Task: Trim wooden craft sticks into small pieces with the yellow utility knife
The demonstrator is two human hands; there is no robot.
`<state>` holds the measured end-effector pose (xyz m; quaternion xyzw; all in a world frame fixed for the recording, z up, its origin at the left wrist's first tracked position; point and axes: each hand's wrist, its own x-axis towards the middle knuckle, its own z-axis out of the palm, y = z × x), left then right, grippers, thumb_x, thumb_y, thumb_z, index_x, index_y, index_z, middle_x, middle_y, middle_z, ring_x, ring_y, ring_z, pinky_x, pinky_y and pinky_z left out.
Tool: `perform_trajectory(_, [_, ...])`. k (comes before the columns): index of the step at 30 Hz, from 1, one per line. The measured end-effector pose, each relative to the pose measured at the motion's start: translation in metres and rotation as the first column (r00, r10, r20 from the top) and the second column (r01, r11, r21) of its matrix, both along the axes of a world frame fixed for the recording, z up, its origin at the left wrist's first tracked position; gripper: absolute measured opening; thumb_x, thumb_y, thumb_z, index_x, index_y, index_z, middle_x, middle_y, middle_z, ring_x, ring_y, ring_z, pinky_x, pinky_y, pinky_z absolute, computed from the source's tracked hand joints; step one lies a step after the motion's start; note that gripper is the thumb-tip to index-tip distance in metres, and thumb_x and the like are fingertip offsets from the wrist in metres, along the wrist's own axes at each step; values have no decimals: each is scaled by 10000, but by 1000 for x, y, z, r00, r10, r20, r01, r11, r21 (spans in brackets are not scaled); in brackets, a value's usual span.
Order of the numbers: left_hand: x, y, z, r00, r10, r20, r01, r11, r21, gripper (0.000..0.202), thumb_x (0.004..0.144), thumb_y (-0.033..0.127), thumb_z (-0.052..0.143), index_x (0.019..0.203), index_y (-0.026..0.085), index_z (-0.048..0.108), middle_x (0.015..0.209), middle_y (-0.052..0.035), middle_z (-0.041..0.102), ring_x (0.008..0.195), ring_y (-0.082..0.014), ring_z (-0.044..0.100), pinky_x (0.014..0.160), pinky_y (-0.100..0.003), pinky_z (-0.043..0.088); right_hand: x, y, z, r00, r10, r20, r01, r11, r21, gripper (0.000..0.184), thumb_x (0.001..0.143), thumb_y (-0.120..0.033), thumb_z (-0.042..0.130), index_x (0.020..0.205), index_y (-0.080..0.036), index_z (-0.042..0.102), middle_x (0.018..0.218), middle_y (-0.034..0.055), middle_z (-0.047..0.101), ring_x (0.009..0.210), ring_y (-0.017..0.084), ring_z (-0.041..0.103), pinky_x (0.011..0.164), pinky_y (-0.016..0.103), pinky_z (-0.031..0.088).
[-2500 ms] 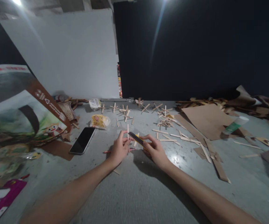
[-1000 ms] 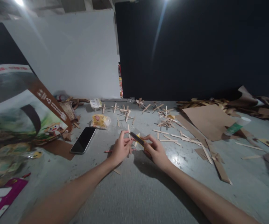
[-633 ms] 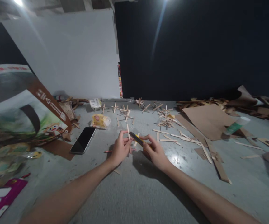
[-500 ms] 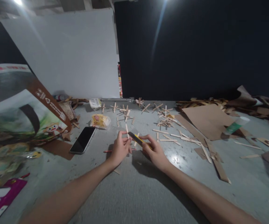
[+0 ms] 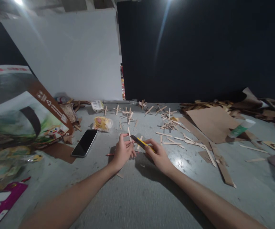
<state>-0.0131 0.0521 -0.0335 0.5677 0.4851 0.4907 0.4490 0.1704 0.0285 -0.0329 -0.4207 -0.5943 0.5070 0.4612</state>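
A pale wooden craft stick (image 5: 129, 132) stands up between the thumb and fingers of my left hand (image 5: 123, 151). My right hand (image 5: 158, 156) grips a yellow and black utility knife (image 5: 142, 143), its dark blade end pointing up and left against the stick. Under my left hand lies a thin red pencil-like rod (image 5: 110, 154), mostly covered. Another short craft stick (image 5: 139, 142) rests on the table behind the knife.
Crossed craft sticks (image 5: 149, 110) and loose ones (image 5: 172, 143) spread across the grey table. A phone (image 5: 85, 143) and a wrapped yellow packet (image 5: 102, 124) are at left. Cardboard (image 5: 214, 122) and a glue-stick-like tube (image 5: 242, 128) lie at right. Panels stand behind.
The knife has turned slightly in my right hand, showing more of its yellow side. The craft stick in my left hand has dipped a little; both hands stay nearly in place.
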Motion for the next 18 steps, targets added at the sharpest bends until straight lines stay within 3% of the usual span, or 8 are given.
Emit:
perform_trajectory(3, [1,-1,1,1000,4,13,-4,1000,4,419,921,457,681,1147,262,387,591,102,660,379,-140,614,392,-195,394,0,0,-1,1000,4,-17,-4,1000,-9,530,903,-721,606,1029,-207,618,568,-95,371,502,114,314,479,237,215])
perform_trajectory(8, [0,-1,4,1000,2,18,-2,1000,12,432,916,469,687,1176,255,416,614,90,670,391,-138,622,400,-194,398,0,-3,4,998,10,-57,-9,1000,17,576,958,-643,589,1340,-216,531,589,-112,379,502,120,315,492,235,236])
perform_trajectory(10, [0,-2,5,1000,1,1,-1,1000,12,411,935,441,664,1221,255,434,615,87,667,403,-142,629,404,-197,407,-1,-5,5,998,33,-55,-31,999,36,586,976,-629,574,1386,-212,530,590,-109,367,507,124,315,498,239,243])
perform_trajectory(15, [0,-5,4,996,-5,-88,11,998,67,396,979,391,602,1318,231,471,610,73,654,416,-136,614,415,-200,423,-1,-3,2,994,75,-78,-75,997,7,606,963,-688,565,1312,-199,646,572,-94,336,487,124,276,480,251,221])
perform_trajectory(18, [-2,-5,2,991,-27,-131,38,995,88,395,994,380,564,1344,221,476,671,50,680,416,-126,611,408,-196,428,0,-2,2,996,9,-94,-9,1000,-2,598,931,-741,567,1165,-210,713,675,-22,526,519,128,335,486,257,247])
